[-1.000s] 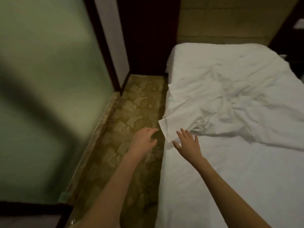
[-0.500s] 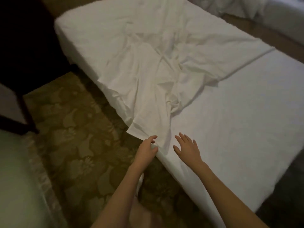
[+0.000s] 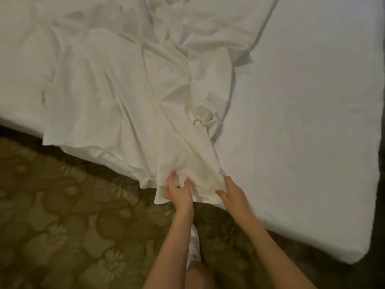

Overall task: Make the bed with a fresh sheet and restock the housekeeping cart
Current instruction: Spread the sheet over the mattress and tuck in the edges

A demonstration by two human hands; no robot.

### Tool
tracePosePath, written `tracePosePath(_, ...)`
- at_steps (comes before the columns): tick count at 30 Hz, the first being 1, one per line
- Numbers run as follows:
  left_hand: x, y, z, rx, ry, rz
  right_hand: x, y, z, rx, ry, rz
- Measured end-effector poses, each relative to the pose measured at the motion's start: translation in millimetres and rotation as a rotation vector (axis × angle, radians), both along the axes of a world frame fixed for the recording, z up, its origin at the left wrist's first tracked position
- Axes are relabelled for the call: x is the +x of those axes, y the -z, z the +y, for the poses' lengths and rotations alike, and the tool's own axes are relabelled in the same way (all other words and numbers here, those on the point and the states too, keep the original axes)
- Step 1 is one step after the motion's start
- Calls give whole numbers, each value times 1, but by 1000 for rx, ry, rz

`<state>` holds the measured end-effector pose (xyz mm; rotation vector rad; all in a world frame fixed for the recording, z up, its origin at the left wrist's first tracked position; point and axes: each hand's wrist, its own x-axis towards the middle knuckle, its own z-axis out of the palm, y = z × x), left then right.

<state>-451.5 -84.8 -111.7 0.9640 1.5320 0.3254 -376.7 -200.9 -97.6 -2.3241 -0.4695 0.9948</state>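
Both forearms reach forward and down from the bottom of the view, bare to the elbow, and the two hands meet at the hanging corner of the sheet (image 3: 129, 97); the left hand (image 3: 179, 193) has its fingers curled into the cloth near the corner, thumb on top, gripping a bunched fold; the right hand (image 3: 233, 195) lies just beside it, thumb pressed over the hem and fingers tucked under the fabric, pinching the edge. The sheet is thin white cotton, heavily creased, gathered in long ridges that fan out from the hands across the bed (image 3: 312, 122); its lower edge drapes off the near side of the bed over the floor, with a small twisted knot of cloth midway up. To the right the mattress surface is smooth, white and flat, its corner rounded. The carpet (image 3: 62, 215) below is olive-brown with a pale flower pattern; a white shoe (image 3: 193, 247) shows between the forearms.
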Motion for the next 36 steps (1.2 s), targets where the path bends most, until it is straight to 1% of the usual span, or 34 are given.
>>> tracePosePath(3,2,-16,-5,-169,80,-213,-11,-19,2,13,121,-16)
tracePosePath(4,3,-24,-9,-218,113,-253,-16,-27,2,16,157,-23)
tracePosePath(6,4,-36,-17,-302,171,-257,-29,-46,0,38,239,-16)
tracePosePath(8,-1,-46,-18,-385,194,-166,-47,-65,-1,59,330,-13)
tracePosePath(9,-6,-51,-15,-438,179,-127,-59,-74,-3,67,382,-12)
tracePosePath(10,-10,-52,-11,-492,136,-137,-68,-80,-4,66,411,-10)
tracePosePath(13,-32,-76,7,-610,49,-353,-112,-104,-3,51,528,-37)
tracePosePath(15,-57,-99,20,-613,116,-389,-153,-119,5,55,612,-59)
tracePosePath(17,-91,-123,31,-509,262,-350,-190,-131,14,45,659,-107)
tracePosePath(20,-152,-158,56,-193,514,-204,-232,-152,29,39,722,-134)
tracePosePath(23,-202,-187,86,92,721,-228,-264,-167,45,87,753,-134)
tracePosePath(25,-225,-198,105,214,780,-260,-277,-173,57,120,774,-115)
tracePosePath(27,-245,-194,120,266,846,-204,-285,-171,69,125,769,-61)
tracePosePath(28,-258,-189,126,252,887,-140,-291,-169,75,108,760,-28)
tracePosePath(30,-280,-176,141,152,948,-54,-303,-164,87,63,727,6)
tracePosePath(32,-292,-169,161,147,966,-15,-309,-161,98,-79,620,-67)
tracePosePath(34,-291,-172,188,230,966,12,-307,-159,117,-238,484,-180)
tracePosePath(36,-282,-173,219,317,991,57,-303,-156,149,-254,391,-270)
